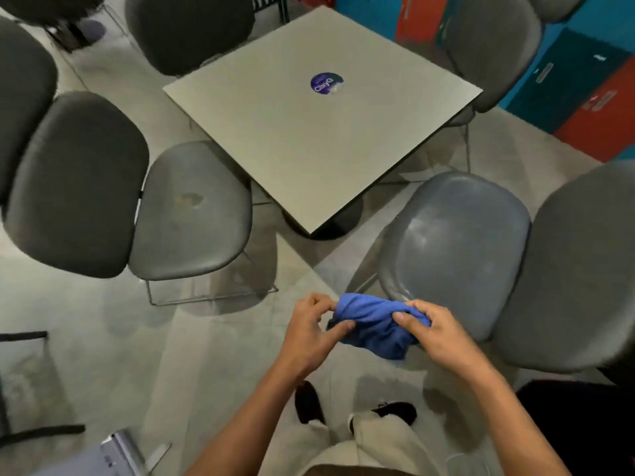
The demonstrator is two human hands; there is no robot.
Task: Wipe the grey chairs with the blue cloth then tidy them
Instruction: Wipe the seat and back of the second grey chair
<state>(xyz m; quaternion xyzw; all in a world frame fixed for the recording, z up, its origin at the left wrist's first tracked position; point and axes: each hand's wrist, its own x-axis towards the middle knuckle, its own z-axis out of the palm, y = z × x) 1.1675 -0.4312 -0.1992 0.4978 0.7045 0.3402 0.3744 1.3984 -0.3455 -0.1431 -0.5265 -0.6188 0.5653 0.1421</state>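
The bunched blue cloth hangs between both hands, in front of me and just off the near edge of the right grey chair's seat. My left hand pinches its left end with thumb and fingers. My right hand grips its right end. The right chair's seat looks shiny with streaks; its backrest is at the far right. A second grey chair stands to the left of the table, with a pale stain on its seat and its backrest further left.
A square grey table with a round purple sticker stands between the chairs. More grey chairs sit at the far left and far right. Coloured lockers line the right. My shoes are on the tiled floor below.
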